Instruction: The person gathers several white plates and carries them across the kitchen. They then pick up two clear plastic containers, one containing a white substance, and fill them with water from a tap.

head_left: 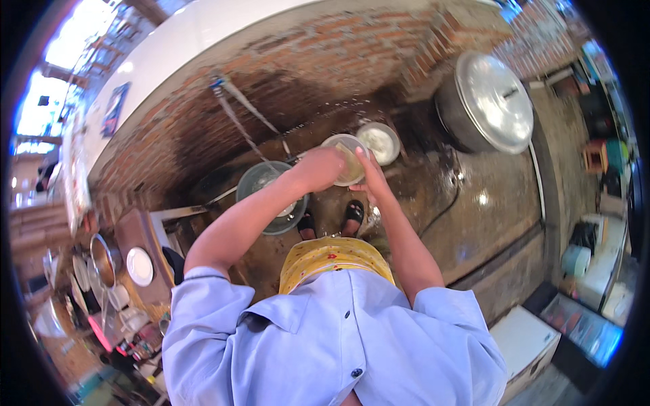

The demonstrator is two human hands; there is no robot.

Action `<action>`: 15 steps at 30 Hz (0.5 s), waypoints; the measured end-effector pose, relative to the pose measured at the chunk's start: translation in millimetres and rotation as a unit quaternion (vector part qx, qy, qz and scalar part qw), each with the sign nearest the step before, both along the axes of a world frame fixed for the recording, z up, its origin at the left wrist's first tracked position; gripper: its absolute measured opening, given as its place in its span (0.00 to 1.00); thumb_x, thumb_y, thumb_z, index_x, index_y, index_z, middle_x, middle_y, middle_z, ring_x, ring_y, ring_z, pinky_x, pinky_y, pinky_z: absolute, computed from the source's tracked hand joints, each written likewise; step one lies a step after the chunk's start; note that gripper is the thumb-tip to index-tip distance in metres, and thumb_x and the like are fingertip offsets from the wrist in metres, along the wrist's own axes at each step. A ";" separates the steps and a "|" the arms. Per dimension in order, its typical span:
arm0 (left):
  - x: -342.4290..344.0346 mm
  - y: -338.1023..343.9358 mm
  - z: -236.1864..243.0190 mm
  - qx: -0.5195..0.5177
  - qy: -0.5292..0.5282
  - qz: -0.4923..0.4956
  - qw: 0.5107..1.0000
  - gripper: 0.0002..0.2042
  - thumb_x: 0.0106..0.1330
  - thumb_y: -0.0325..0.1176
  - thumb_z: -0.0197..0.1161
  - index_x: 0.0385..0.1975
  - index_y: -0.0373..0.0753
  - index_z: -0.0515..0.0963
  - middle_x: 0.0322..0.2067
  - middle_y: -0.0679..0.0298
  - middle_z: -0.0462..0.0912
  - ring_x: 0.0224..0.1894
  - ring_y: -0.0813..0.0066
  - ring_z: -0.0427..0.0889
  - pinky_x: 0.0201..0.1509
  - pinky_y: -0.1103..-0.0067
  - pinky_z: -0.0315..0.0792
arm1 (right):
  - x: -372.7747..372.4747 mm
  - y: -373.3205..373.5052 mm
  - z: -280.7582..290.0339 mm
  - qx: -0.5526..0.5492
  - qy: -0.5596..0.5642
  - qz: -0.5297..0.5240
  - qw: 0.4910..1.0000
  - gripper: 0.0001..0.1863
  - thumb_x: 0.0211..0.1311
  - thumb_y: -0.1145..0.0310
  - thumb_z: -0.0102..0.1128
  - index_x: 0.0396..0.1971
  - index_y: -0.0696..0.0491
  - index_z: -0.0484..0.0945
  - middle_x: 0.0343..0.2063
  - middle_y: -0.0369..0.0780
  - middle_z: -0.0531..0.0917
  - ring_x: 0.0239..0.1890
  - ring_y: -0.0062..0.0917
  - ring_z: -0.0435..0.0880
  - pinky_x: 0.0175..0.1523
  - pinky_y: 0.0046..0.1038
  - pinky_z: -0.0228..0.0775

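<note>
A round, pale bowl (349, 141) is tilted between my hands above the wet floor. My right hand (371, 177) grips its right side, fingers along the rim. At its left side my left hand (321, 169) is curled over the opening, slightly blurred; its fingertips and whatever they hold are hidden. The inside of the bowl looks yellowish. Just beyond it, another round bowl (379, 143) on the floor holds whitish, foamy contents. A grey-green basin (248, 191) stands below my left forearm, with water and something pale in it.
A blue-handled tap (217, 84) juts from the brick wall (291, 64), water streaming into the basin. A large lidded metal pot (494, 101) stands at the far right. A dark hose (443, 210) lies on the wet floor. Dishes and a white plate (139, 266) are at the left.
</note>
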State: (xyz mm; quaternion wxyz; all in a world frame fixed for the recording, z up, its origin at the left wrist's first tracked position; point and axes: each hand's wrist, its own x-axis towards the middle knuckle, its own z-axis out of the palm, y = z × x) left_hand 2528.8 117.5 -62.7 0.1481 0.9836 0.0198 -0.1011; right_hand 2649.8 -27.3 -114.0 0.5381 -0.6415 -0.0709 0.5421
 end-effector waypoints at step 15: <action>-82.4 45.1 -34.0 -0.233 -0.102 0.350 0.902 0.12 0.60 0.36 0.58 0.37 0.36 0.82 0.39 0.46 0.85 0.43 0.51 0.85 0.44 0.62 0.76 | -131.5 97.5 47.4 0.075 -0.107 -0.007 0.991 0.25 0.67 0.53 0.54 0.61 0.46 0.68 0.57 0.43 0.73 0.55 0.37 0.76 0.49 0.39 0.76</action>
